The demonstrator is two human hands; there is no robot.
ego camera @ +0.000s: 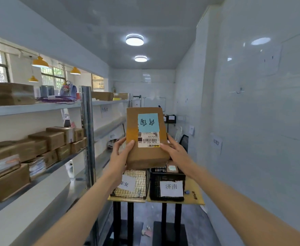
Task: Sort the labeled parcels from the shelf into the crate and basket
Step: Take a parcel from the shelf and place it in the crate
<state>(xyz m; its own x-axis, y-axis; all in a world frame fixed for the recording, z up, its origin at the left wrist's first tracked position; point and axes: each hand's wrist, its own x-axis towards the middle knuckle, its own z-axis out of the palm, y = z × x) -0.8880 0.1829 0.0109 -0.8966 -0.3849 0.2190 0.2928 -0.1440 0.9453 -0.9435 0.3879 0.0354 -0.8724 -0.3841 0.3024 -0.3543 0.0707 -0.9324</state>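
Observation:
I hold a brown cardboard parcel [145, 153] up at chest height, with a blue handwritten note and a white barcode label on its face. My left hand [121, 153] grips its left edge and my right hand [175, 151] grips its right edge. Below the parcel, a wire basket [138, 181] with a white paper label stands on a small table. A black plastic crate [167, 178] with its own white label sits beside it on the right, with a parcel inside. More cardboard parcels [46, 141] are stacked on the metal shelf [87, 132] to my left.
The two small yellow-topped tables [193, 197] stand on black legs in a narrow aisle. A white wall [252, 121] runs along the right. A black chair [184, 142] and a desk with boxes lie further back. Scraps of paper lie on the floor.

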